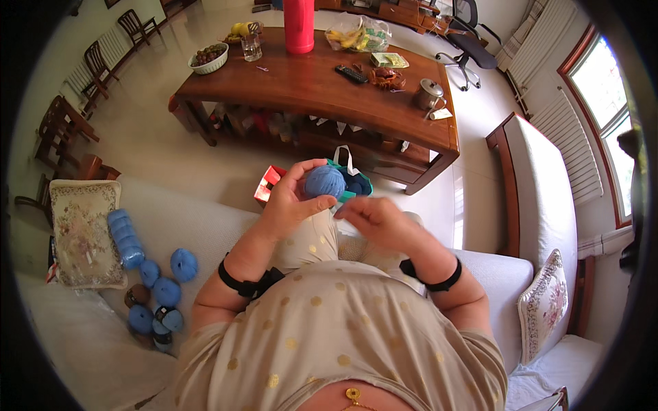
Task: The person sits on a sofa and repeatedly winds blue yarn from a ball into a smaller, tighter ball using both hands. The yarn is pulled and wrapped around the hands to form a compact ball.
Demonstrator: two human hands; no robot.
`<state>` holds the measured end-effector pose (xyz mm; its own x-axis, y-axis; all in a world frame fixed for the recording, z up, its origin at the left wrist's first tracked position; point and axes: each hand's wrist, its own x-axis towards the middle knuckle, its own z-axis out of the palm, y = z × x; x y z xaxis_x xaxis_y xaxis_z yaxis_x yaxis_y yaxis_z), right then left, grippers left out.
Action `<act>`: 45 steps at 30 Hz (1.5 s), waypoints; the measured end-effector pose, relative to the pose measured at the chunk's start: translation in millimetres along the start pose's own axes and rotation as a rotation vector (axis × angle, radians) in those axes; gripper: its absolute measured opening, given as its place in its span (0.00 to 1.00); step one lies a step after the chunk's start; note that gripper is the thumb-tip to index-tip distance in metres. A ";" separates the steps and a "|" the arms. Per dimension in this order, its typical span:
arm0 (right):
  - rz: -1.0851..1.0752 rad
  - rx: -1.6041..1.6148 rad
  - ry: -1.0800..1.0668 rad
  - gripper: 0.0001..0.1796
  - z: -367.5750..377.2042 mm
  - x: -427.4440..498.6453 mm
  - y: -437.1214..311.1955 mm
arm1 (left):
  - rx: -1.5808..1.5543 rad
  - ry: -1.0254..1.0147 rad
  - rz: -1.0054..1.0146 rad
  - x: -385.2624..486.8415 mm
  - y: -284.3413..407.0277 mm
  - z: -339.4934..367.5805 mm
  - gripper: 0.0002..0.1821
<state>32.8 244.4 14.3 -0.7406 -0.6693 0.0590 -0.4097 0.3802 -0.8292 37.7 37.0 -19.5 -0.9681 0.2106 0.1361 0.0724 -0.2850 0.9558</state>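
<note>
A ball of blue yarn (325,183) rests in my left hand (288,200), with the thumb below it and the fingers curled around its far side. Just right of the ball is my right hand (378,221), blurred, its thumb and fingertips drawn together. Whether a yarn strand runs between those fingertips is too blurred to tell. Beyond the hands, a green bag (366,184) with white handles stands on the floor, holding dark blue yarn (354,185). Partly behind my left hand is a red box (268,182).
On the sofa (216,216) to my left lie several blue yarn balls (167,292), a brown ball (137,296), a wrapped yarn stack (125,236) and a cushion (87,231). A wooden table (308,77) ahead bears a red thermos (298,25), grapes (209,54), a remote (351,74) and a metal mug (431,94).
</note>
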 end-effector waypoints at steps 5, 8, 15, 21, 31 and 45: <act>-0.144 -0.076 0.056 0.08 -42.5 15.3 -18.5 | 0.121 -0.098 -0.168 0.6 -6.0 -12.3 0.32; -0.173 -0.144 0.027 0.08 -50.5 26.9 -23.7 | 0.115 -0.136 -0.192 1.8 -11.7 -15.2 0.30; -0.296 -0.215 0.072 0.06 -53.2 37.9 -27.8 | 0.098 -0.166 -0.196 1.1 -9.1 -14.8 0.29; -0.235 -0.163 0.149 0.06 -55.3 43.6 -22.2 | 0.115 -0.193 -0.106 -3.9 -9.4 -8.0 0.31; -0.361 0.058 0.120 0.09 -71.9 -17.5 -2.9 | -0.336 0.158 -0.060 0.1 -13.0 -20.1 0.25; 0.046 0.291 -0.047 0.09 -14.5 -68.7 61.4 | -0.578 0.263 -0.009 8.0 -8.0 -30.7 0.19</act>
<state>50.8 323.0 -32.6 -0.7268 -0.6869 -0.0027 -0.2013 0.2169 -0.9552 21.9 12.2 -34.0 -0.9999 -0.0006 -0.0105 -0.0064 -0.7587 0.6514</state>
